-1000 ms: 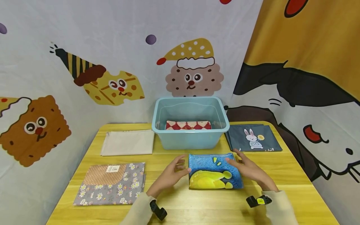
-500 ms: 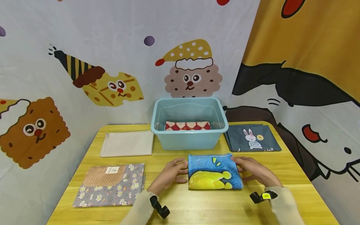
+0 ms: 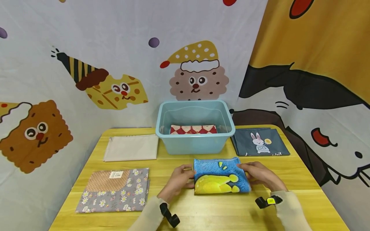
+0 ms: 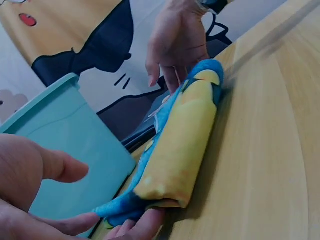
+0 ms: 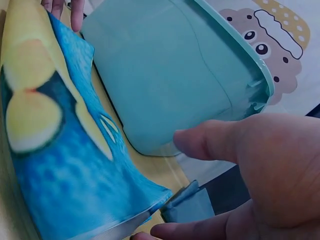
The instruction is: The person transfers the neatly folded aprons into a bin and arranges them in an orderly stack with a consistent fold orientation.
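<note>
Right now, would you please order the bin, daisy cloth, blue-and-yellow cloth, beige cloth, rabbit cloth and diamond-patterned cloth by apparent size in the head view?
Largest to smallest:
1. Bin
2. Daisy cloth
3. Blue-and-yellow cloth
4. Beige cloth and rabbit cloth: too alike to rank
5. Diamond-patterned cloth: visible part only

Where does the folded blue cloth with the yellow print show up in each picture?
Head: the folded blue cloth with a yellow print, below and right of centre.
Left wrist: central, slanting from lower left to upper right.
Right wrist: along the left side, top to bottom.
Shared landmark: the pale blue rectangular plastic tub.
</note>
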### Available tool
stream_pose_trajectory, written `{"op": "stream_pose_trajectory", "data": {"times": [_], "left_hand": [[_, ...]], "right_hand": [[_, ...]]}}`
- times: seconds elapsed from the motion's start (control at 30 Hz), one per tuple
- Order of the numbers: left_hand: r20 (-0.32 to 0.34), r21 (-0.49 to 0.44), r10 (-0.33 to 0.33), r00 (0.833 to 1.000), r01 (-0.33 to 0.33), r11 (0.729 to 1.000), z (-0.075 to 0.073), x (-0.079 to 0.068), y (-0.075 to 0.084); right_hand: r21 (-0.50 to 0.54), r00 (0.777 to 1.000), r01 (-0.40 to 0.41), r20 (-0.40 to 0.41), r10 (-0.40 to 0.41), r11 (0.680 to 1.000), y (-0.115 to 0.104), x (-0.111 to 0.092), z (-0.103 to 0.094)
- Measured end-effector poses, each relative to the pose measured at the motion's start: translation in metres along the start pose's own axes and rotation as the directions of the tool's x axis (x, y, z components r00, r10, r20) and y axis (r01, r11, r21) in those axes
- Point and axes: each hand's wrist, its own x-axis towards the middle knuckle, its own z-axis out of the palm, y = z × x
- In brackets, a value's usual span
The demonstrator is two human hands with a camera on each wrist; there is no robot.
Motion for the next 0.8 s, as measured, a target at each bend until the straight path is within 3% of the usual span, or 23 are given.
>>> {"op": "stream_pose_trajectory", "data": {"times": [0.13, 0.4, 0.8], "left_hand": [[-0.032, 0.039, 0.025, 0.999, -0.024, 0.999, 0.004, -0.001, 0.000], [-0.023, 0.057, 0.024, 0.999, -0.022, 0.998, 0.006, 0.001, -0.002], [-0.027, 0.054, 0.031, 0.999, -0.030, 0.998, 0.006, 0.010, -0.005]], "right_hand": [[-0.038, 1.000, 0.005, -0.016, -0.005, 0.999, -0.001, 0.001, 0.000], [0.023, 0.999, -0.009, -0.042, 0.010, 1.000, 0.004, 0.007, 0.002], [0.060, 0.999, 0.036, 0.014, -0.037, 0.998, 0.008, 0.015, 0.005]]}}
